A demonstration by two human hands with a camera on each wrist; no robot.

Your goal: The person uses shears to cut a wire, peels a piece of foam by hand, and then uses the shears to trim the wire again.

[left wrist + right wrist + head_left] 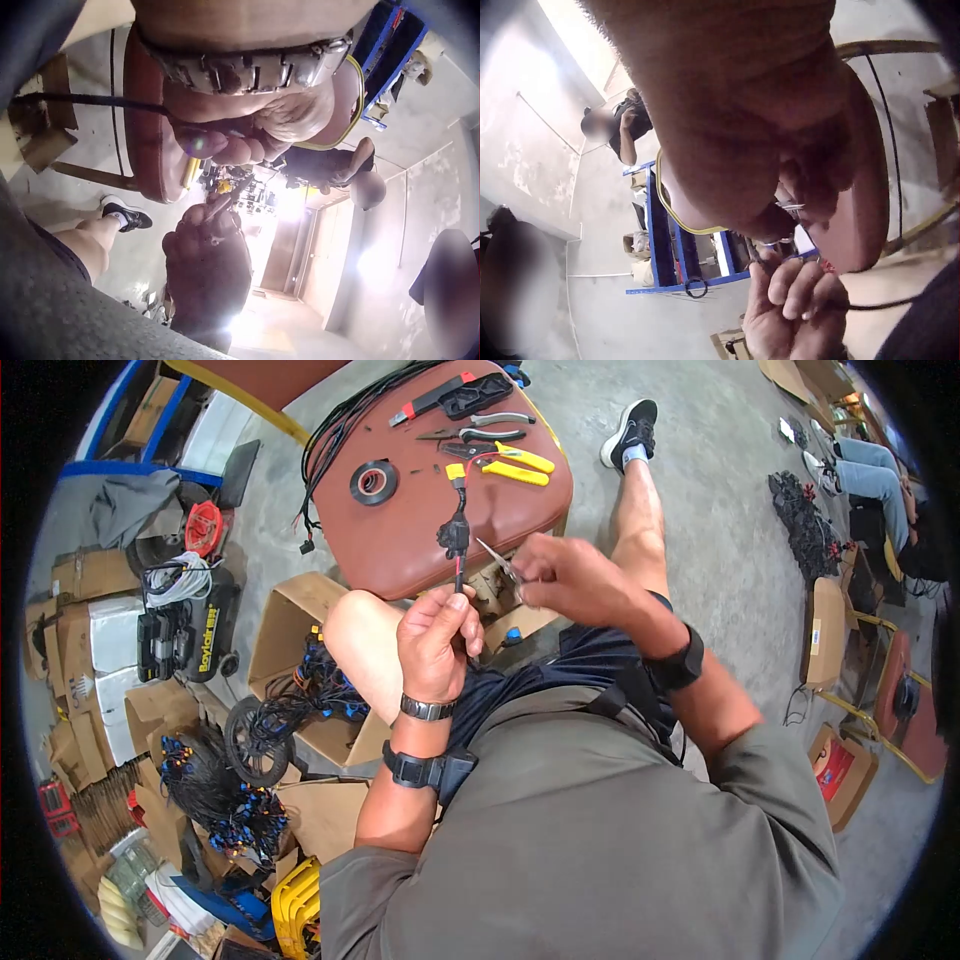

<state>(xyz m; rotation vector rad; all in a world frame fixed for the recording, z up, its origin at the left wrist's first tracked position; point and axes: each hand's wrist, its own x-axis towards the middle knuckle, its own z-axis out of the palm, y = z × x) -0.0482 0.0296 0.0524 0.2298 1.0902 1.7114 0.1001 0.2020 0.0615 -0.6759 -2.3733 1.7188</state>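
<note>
My left hand (435, 640) pinches a black cable (460, 582) between thumb and fingers. Further up, the cable carries a dark lumpy connector block (454, 538), with a yellow plug (457, 472) at its tip. Close beside on the right, my right hand (575, 578) grips small silver scissors (498, 560), their points directed toward the cable just below the block. In the left wrist view, the right hand (210, 262) faces the left hand's fingertips. The right wrist view shows the left hand (799, 304) with cable trailing from it; the scissors are mostly hidden there.
A brown padded seat (400, 550) holds black tape (374, 482), yellow-handled pliers (518, 463), grey-handled pliers (490, 428), a red-black cutter (432, 400) and a cable bundle (325, 450). Cartons (300, 610) with wiring stand at left. Other people (875, 470) sit at right.
</note>
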